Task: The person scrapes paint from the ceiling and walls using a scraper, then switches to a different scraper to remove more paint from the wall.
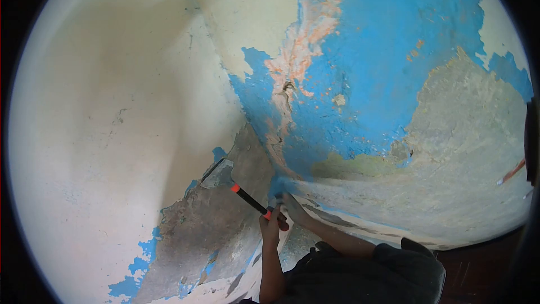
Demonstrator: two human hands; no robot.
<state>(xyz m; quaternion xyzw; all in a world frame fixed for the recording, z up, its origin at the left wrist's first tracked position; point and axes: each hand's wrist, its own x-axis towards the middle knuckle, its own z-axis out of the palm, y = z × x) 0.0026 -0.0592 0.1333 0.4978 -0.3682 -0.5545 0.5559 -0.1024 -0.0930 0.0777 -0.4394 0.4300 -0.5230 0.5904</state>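
Note:
My left hand [270,227] is wrapped round the lower handle of a long-handled scraper [251,200] with a black and red grip. The scraper's wide metal blade [218,174] points up and left, overlapping the edge between cream paint and bare grey plaster. Close beside the handle, my right hand [293,210] reaches into the corner where the walls meet. Its fingertips are blurred and lie by a small pale patch near the blue paint, so I cannot tell whether they hold anything.
Cream paint [112,107] covers most of the left wall, with bare grey plaster [197,231] below. The other wall carries blue paint [382,50], a cracked pinkish strip [288,79] and grey plaster [472,118]. A reddish-brown strip [512,172] shows at the far right.

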